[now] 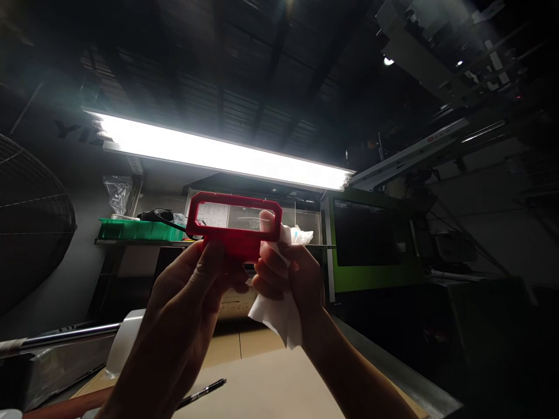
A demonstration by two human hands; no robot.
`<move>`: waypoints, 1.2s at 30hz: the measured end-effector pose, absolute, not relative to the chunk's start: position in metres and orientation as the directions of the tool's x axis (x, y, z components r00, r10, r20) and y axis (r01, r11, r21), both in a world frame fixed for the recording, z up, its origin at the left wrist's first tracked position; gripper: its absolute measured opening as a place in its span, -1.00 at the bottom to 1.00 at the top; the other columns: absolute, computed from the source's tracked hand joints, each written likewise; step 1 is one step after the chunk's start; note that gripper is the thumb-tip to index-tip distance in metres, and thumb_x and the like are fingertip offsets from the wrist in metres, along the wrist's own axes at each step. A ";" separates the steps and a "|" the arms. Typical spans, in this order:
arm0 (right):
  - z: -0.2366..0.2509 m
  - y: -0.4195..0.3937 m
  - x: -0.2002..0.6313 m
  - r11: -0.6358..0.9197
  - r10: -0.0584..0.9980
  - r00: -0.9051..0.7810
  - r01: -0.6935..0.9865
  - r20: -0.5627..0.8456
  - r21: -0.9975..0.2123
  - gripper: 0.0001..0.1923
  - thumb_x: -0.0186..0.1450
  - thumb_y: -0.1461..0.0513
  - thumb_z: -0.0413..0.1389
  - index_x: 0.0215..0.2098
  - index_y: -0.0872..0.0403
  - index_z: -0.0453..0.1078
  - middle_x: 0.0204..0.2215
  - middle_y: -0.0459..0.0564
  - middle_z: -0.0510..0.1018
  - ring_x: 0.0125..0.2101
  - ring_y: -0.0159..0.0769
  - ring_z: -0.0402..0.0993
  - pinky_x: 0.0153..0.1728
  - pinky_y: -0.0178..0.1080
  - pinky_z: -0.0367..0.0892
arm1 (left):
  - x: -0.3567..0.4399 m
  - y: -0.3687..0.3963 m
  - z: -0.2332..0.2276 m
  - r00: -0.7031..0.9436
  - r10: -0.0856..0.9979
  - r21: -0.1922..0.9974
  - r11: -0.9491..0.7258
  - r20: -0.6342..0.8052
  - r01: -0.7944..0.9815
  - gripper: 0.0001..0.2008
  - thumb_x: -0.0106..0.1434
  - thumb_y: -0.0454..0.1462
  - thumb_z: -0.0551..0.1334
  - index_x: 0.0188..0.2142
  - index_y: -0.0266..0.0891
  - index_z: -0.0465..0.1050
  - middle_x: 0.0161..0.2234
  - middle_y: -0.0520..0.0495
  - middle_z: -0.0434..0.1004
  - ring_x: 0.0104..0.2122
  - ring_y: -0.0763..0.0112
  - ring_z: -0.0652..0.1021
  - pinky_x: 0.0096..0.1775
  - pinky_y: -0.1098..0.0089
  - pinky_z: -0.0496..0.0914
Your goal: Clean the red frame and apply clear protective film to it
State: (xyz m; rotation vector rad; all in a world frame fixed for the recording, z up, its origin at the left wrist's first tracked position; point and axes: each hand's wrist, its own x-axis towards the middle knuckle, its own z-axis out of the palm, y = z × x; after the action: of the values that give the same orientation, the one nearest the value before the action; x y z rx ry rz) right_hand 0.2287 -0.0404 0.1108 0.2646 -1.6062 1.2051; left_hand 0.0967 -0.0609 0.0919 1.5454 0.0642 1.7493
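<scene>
A red plastic frame with a clear window [236,231] is held up in front of me, below the bright lamp. My left hand [196,285] grips its lower part, thumb on the near side. In my right hand [301,273] is a white cloth or wipe [279,317], hanging down below the fingers. One right fingertip shows through the clear window, behind its right end. Whether the cloth touches the window there, I cannot tell.
A tube lamp [218,152] glows above the shelf [301,247]. On the shelf stands a green bin [140,229]. A fan [35,215] is at left, a green-edged machine [371,233] at right. On the bench lies a black pen [203,393] near a white roll [124,343].
</scene>
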 end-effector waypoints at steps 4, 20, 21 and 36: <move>0.108 -0.042 0.227 0.456 0.425 -0.331 -0.726 0.843 -0.515 -0.95 0.10 0.27 -0.03 -0.44 0.05 0.25 -0.71 -0.29 0.05 -0.76 -0.55 -0.23 -0.79 -0.43 -0.22 | 0.097 -0.061 0.092 0.044 0.574 0.510 -0.687 0.818 -0.518 -0.85 0.19 -0.17 0.25 -0.35 -0.20 0.50 -0.53 0.06 0.48 -0.50 0.54 0.44 -0.44 0.62 0.38; 0.104 -0.050 0.248 0.837 -0.278 -0.045 0.479 0.960 0.264 -0.54 0.24 0.39 -0.06 0.01 -0.13 0.40 -0.50 -0.11 0.32 -0.58 -0.43 0.16 -0.59 -0.31 0.16 | 0.094 -0.058 0.090 -0.019 0.545 0.475 -0.747 0.838 -0.465 -0.84 0.18 -0.16 0.25 -0.40 -0.19 0.52 -0.53 0.07 0.51 -0.53 0.55 0.47 -0.46 0.63 0.40; 0.106 -0.051 0.250 0.768 -0.320 -0.099 0.555 0.942 0.319 -0.51 0.23 0.40 -0.07 0.03 -0.11 0.39 -0.50 -0.11 0.31 -0.59 -0.45 0.13 -0.60 -0.32 0.14 | 0.094 -0.057 0.090 -0.025 0.536 0.466 -0.754 0.844 -0.463 -0.83 0.18 -0.15 0.25 -0.40 -0.18 0.53 -0.54 0.07 0.51 -0.54 0.55 0.47 -0.47 0.63 0.40; 0.064 -0.037 0.256 0.952 -0.034 -0.343 0.274 0.939 0.134 -0.85 0.27 0.28 -0.04 -0.38 0.08 0.35 -0.53 -0.11 0.23 -0.57 -0.44 0.13 -0.60 -0.33 0.07 | 0.082 -0.047 0.080 -0.082 0.577 0.496 -0.758 0.812 -0.422 -0.80 0.10 -0.07 0.29 -0.44 -0.13 0.52 -0.56 0.08 0.49 -0.55 0.54 0.44 -0.50 0.63 0.37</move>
State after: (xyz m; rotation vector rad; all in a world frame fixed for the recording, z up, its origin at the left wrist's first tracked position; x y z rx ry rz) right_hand 0.2562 -0.0374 0.0637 -0.1743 -1.8986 -0.3178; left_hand 0.0820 -0.0472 0.0796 1.5227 0.1723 1.9056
